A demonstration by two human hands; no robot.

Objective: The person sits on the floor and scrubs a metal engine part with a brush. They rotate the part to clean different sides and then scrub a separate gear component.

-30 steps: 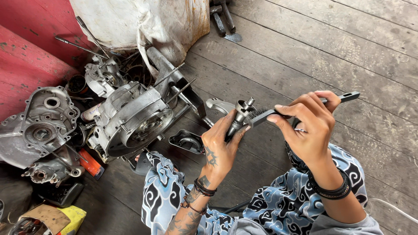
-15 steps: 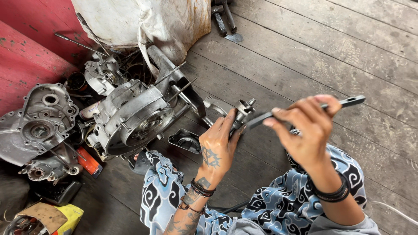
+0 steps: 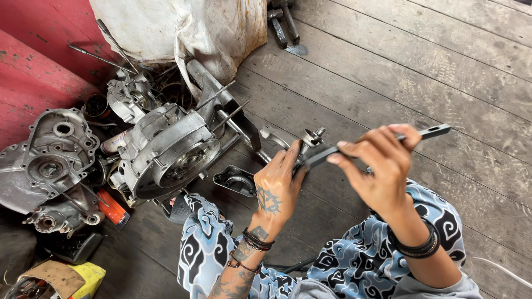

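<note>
We see the left hand [image 3: 275, 187], tattooed on its back, wrapped around a small metal shaft part [image 3: 308, 143] with a dull grey stem and a flanged, stepped top that pokes out above the fingers; the part is held up in the air over the plank floor [image 3: 421, 66], just in front of the knees. The right hand [image 3: 377, 169] is closed on a long, flat dark brush [image 3: 388, 141], gripping its slim handle near the middle, with the far end of the handle sticking out to the right past the fingers and the head end lying against the metal part. Both wrists carry dark corded bracelets, and the legs wear blue, black and white patterned cloth. To the left, on the weathered grey boards, sits a cast aluminium engine case [image 3: 169, 152] with a round opening and protruding studs, rough and oil-stained. Further left lies a flat engine cover [image 3: 52, 158] with bolt holes round its edge, resting beside a red painted wall [image 3: 39, 61]. A small dark tray-like part [image 3: 237, 180] lies on the floor near the left hand, and a dirty white sack [image 3: 183, 27] stands behind the engine.
</note>
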